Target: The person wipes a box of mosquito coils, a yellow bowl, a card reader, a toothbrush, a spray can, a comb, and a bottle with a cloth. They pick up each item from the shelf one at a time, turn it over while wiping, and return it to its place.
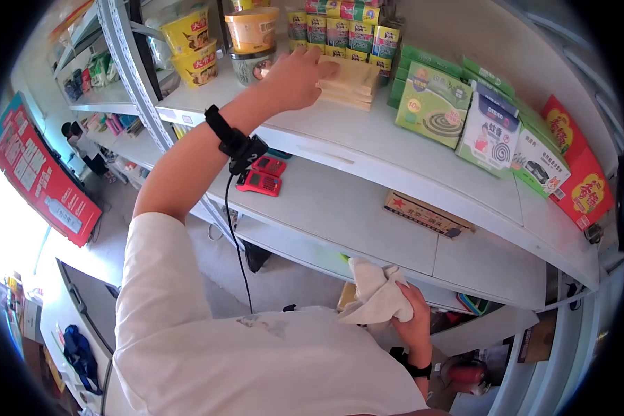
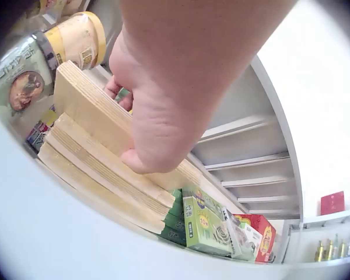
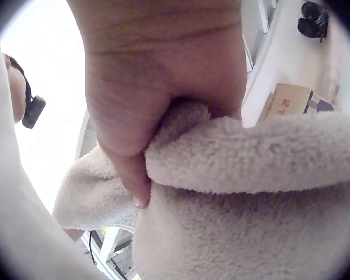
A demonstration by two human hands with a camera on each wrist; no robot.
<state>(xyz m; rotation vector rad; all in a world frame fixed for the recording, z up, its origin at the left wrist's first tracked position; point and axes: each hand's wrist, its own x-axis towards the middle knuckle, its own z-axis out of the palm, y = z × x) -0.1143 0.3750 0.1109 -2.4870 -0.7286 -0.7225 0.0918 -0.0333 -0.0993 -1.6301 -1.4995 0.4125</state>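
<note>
On the left of the upper shelf [image 1: 374, 132], a stack of tubs [image 1: 252, 31] stands just beside the left hand [image 1: 295, 78], which reaches out to the far side, palm down, wrist bent over a pile of pale packets [image 1: 353, 80]. Its thumb presses one face and its fingers curl over the other, so it seems to pinch the uppermost bundle, though the palm hides most of the contact. Keeping that pinch square and level would probably stop the loose layers from fanning out, and a slow movement would spare the tubs on the left and the green box [image 1: 433, 104] on the right. Farther right and nearer the body, the right hand [image 1: 412, 315] hangs low, thumb and fingers closed around a bunched cloth [image 1: 374, 295], best held clear of the shelf edge.
</note>
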